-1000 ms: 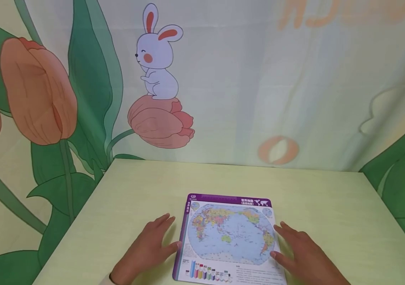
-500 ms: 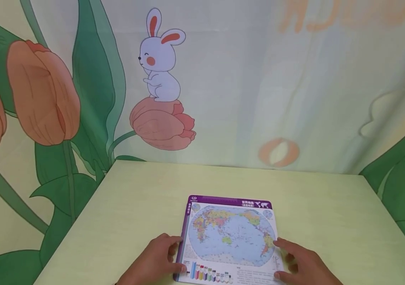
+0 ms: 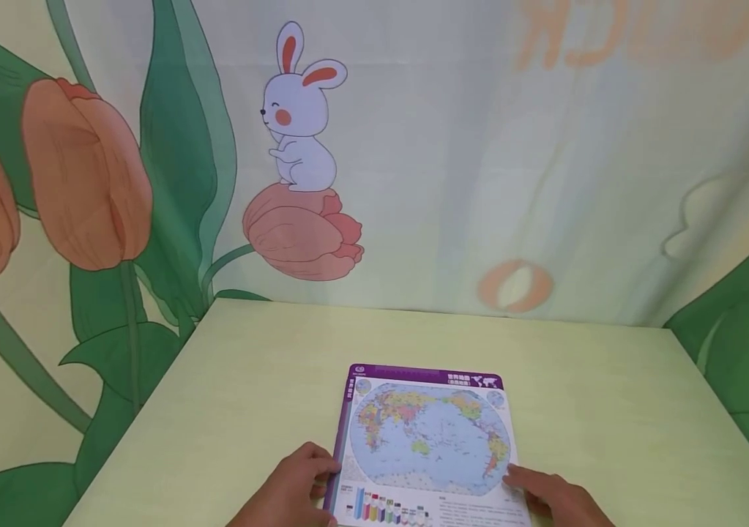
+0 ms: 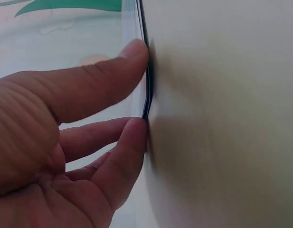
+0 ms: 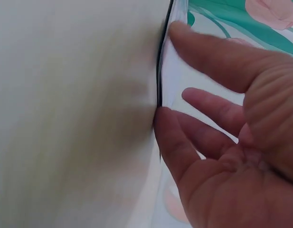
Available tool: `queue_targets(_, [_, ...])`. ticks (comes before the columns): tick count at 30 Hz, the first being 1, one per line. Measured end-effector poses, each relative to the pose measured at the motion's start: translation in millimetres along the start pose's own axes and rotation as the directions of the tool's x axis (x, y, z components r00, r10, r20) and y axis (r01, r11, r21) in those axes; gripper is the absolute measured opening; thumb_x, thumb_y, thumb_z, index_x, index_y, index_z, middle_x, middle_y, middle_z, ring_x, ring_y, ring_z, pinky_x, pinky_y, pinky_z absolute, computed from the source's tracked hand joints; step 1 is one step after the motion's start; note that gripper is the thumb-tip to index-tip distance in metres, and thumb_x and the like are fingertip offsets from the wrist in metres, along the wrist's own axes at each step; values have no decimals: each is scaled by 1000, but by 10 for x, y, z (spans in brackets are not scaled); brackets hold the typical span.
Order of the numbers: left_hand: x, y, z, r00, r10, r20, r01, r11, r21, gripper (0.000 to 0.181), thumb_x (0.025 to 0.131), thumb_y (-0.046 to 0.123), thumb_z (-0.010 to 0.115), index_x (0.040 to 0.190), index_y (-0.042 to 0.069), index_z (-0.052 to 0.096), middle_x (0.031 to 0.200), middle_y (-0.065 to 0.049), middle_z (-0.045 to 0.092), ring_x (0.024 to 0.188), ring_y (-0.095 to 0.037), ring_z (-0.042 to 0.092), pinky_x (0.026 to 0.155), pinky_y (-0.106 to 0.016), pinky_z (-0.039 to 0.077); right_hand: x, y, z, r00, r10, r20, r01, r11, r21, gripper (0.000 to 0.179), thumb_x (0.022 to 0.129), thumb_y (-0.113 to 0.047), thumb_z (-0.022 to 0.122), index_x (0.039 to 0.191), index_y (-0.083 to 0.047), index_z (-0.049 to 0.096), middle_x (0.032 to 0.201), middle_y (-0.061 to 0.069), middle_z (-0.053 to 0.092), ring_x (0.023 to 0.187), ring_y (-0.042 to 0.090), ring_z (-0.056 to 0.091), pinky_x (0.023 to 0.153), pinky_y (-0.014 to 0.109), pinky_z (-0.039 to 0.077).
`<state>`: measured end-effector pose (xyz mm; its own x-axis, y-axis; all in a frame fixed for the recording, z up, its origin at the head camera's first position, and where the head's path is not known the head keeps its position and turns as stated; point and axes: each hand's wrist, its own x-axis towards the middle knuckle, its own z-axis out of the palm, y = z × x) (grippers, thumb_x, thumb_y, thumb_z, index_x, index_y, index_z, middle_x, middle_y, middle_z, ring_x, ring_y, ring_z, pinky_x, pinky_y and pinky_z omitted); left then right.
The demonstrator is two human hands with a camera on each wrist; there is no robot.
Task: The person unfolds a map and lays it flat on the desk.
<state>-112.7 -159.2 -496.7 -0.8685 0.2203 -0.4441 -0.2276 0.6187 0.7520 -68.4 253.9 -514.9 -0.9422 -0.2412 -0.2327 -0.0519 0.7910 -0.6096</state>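
Note:
A world map sheet (image 3: 430, 432) with rounded corners and a purple top band lies face up on the pale table (image 3: 585, 388). At its left edge is my left hand (image 3: 291, 487), whose thumb and fingertips touch the rim a little apart from each other. My right hand (image 3: 559, 499) touches the right edge in the same way. The left wrist view has the map's thin dark edge (image 4: 148, 90) running past the thumb and a fingertip. From the right wrist, the thumb (image 5: 198, 45) is beside the edge and a fingertip meets it lower down. The map's bottom is cut off in the head view.
Behind the table hangs a curtain (image 3: 427, 183) printed with a white rabbit (image 3: 298, 121), tulips and green leaves. The tabletop's back edge meets the curtain, and its left and right edges both show.
Both hands have drawn nearer along the map's side edges, and their fingers, spread before, have come in against the rim. The map stays about where it was; the head view has shifted slightly.

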Motion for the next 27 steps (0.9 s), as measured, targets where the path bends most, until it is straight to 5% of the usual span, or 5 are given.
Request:
queue_targets(7, [5, -64, -7, 996, 84, 28, -85, 996, 32, 64, 76, 2, 93, 134, -5, 67, 129, -8, 58, 106, -26, 61, 98, -49, 59, -22, 25, 24, 992, -113, -49, 105, 985, -136, 84, 76, -75, 81, 141, -24, 67, 152, -6, 61, 132, 29, 63, 97, 31, 57])
queue_targets(11, [9, -69, -13, 994, 111, 19, -111, 993, 44, 64, 76, 2, 93, 134, -5, 67, 129, -7, 58, 107, -25, 62, 98, -47, 59, -5, 3, -2, 996, -69, -61, 61, 991, -122, 89, 71, -76, 84, 143, -27, 66, 152, -11, 60, 129, 22, 64, 95, 25, 54])
queue_targets(19, [6, -56, 8, 990, 140, 7, -140, 986, 86, 65, 76, 2, 93, 135, -8, 66, 129, -6, 58, 105, -24, 60, 96, -43, 60, 68, -32, -77, 992, 104, 68, -104, 995, -10, 104, 69, -64, 92, 153, -15, 57, 150, 6, 61, 131, 33, 61, 101, 54, 54])
queue_targets(27, [-27, -39, 48, 980, 197, 18, -198, 973, 115, 58, 77, -1, 91, 129, -13, 68, 120, -6, 57, 99, -23, 56, 88, -35, 58, 179, -90, -150, 978, 163, 129, -167, 986, 20, 111, 64, -62, 95, 155, -14, 54, 152, 6, 61, 133, 32, 60, 107, 63, 49])
